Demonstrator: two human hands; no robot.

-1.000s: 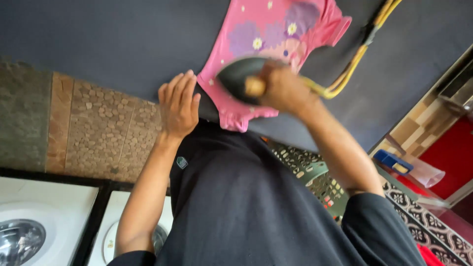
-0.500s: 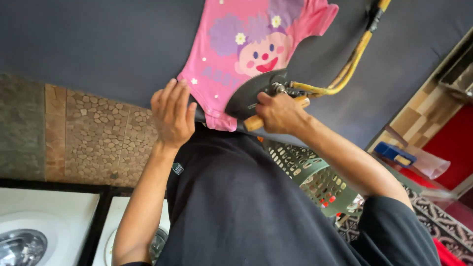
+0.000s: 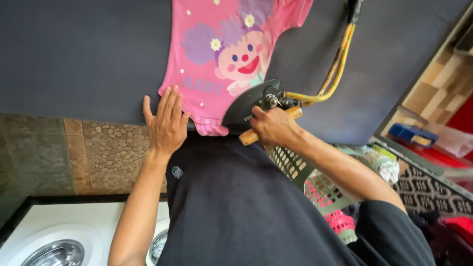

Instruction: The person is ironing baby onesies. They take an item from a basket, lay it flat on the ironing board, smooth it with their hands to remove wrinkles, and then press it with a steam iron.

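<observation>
**Iron on the pink shirt**

While the left hand [image 3: 165, 123] lies flat, fingers spread, on the hem of the pink shirt [image 3: 224, 59], the right hand [image 3: 273, 129] grips the wooden handle of the iron [image 3: 251, 106], which rests on the shirt's lower right part. Yellow hoses [image 3: 332, 74] rise from the iron. The shirt lies on a dark board [image 3: 84, 54]; baskets [image 3: 315, 184] stand right of it.

Even, soft daylight fills the view, with no hard shadows or glare. The pink shirt [image 3: 231, 54] is sharp; the basket [image 3: 320, 187] (lower right) looks slightly soft, and wide-angle stretching bends the edges.
</observation>
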